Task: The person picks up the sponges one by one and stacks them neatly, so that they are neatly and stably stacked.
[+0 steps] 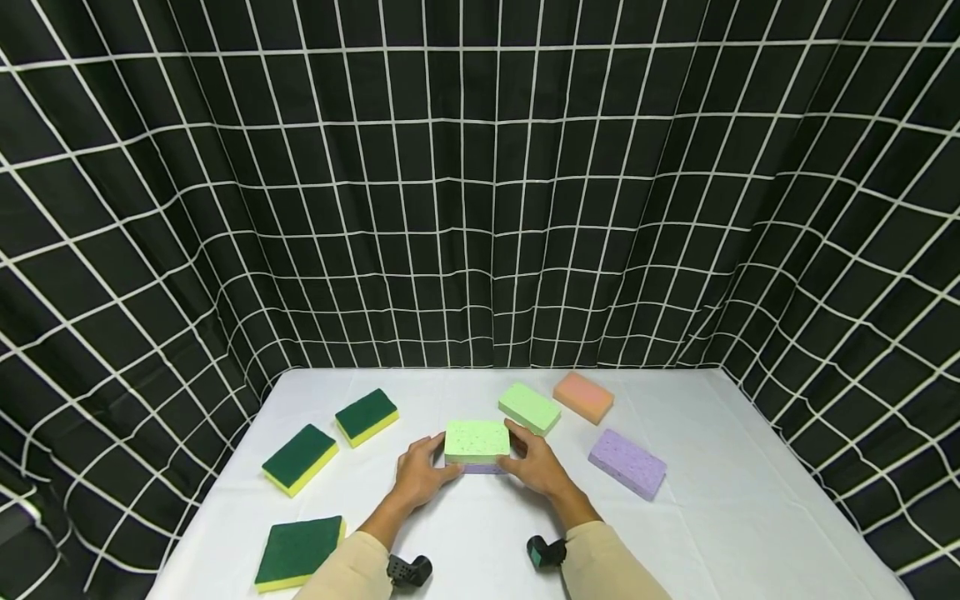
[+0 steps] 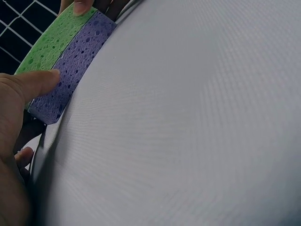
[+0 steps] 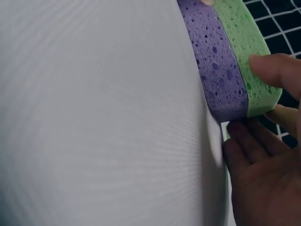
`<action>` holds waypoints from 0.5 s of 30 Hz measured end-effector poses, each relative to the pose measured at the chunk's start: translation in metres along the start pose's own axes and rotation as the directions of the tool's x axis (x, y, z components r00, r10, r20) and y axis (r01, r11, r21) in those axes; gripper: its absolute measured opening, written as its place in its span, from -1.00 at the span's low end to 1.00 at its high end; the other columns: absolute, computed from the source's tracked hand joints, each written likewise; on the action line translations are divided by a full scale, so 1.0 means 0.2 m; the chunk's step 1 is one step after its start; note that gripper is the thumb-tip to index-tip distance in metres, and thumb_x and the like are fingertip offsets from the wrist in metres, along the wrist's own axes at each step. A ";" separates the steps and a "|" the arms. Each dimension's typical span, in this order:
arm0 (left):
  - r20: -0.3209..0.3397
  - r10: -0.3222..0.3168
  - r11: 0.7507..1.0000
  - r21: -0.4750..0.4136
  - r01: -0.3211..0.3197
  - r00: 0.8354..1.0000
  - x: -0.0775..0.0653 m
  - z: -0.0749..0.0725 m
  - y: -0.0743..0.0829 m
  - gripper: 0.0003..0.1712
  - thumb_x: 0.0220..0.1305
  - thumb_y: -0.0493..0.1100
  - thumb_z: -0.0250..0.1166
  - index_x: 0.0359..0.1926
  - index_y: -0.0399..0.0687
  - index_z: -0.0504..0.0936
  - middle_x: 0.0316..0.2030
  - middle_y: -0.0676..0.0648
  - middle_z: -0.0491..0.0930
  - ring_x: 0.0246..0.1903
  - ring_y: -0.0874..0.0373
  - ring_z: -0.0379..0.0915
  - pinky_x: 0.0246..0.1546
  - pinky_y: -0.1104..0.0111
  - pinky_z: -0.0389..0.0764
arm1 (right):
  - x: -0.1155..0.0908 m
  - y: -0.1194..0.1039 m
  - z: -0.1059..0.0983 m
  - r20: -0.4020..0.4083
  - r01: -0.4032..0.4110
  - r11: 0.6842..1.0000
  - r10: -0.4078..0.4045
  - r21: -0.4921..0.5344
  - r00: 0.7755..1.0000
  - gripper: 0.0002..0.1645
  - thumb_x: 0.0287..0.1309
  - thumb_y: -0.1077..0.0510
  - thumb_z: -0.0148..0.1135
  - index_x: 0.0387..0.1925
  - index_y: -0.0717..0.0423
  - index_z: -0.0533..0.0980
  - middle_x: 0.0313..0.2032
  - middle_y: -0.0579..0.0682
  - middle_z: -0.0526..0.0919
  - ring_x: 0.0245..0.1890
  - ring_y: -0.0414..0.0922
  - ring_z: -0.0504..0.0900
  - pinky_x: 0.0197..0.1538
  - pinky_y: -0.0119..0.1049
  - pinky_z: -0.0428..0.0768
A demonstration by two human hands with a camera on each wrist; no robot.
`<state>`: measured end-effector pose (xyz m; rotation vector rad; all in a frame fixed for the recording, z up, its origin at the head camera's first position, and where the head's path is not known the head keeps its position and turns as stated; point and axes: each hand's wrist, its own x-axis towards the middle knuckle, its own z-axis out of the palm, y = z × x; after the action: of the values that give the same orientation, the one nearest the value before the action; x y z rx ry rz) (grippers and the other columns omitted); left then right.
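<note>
A light green sponge (image 1: 477, 440) lies flat on top of a purple sponge (image 1: 483, 469) at the middle of the table, their edges nearly flush. From the left end my left hand (image 1: 422, 473) grips the stack; its thumb crosses the front face, the tip at the seam on the purple sponge (image 2: 82, 59). My right hand (image 1: 537, 465) holds the right end of the green sponge, its thumb (image 3: 270, 68) pressed on the green front face. Its lower fingers (image 3: 249, 141) lie by the end of the stack. The far sides of both sponges are hidden.
On the left lie several green-and-yellow scouring sponges, one (image 1: 367, 416) at the back, one (image 1: 300, 458) in the middle, one (image 1: 300, 550) near the left sleeve. On the right are another green sponge (image 1: 529, 407), an orange sponge (image 1: 583, 396) and another purple sponge (image 1: 628, 463). Gridded black curtains (image 1: 480, 208) surround the white table.
</note>
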<state>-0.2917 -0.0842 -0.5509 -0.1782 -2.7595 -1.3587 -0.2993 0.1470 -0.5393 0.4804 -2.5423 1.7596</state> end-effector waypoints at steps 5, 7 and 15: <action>-0.004 0.004 1.000 0.000 -0.004 1.000 -0.01 0.00 -0.01 -0.20 0.06 0.00 0.47 0.31 -0.16 0.43 0.26 -0.32 0.33 0.28 -0.32 0.11 0.23 -0.19 0.04 | -0.02 -0.03 0.00 0.029 -0.010 1.000 0.009 0.028 1.000 -0.14 0.07 0.37 0.34 0.37 0.43 0.15 0.24 0.38 0.34 0.27 0.25 0.29 0.28 0.04 0.24; 0.000 0.000 1.000 0.003 0.000 1.000 -0.01 0.00 -0.01 -0.20 0.07 0.00 0.46 0.31 -0.15 0.42 0.26 -0.30 0.34 0.28 -0.30 0.10 0.24 -0.19 0.03 | -0.02 -0.03 0.00 0.035 -0.012 1.000 0.011 0.023 0.999 -0.13 0.07 0.39 0.33 0.37 0.43 0.15 0.24 0.38 0.35 0.26 0.26 0.30 0.28 0.04 0.25; 0.034 -0.032 0.994 -0.101 0.035 0.999 0.02 -0.02 0.01 0.03 0.02 0.13 0.45 0.44 -0.09 0.20 0.19 -0.12 0.48 0.31 -0.25 0.07 0.24 -0.23 -0.07 | -0.01 0.00 0.00 0.037 -0.002 1.000 0.002 -0.013 0.999 -0.10 0.04 0.40 0.35 0.38 0.39 0.15 0.22 0.35 0.38 0.23 0.26 0.34 0.26 0.03 0.29</action>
<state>-0.2954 -0.0853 -0.5466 -0.1609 -2.7321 -1.5193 -0.2967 0.1471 -0.5396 0.5153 -2.5776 1.7508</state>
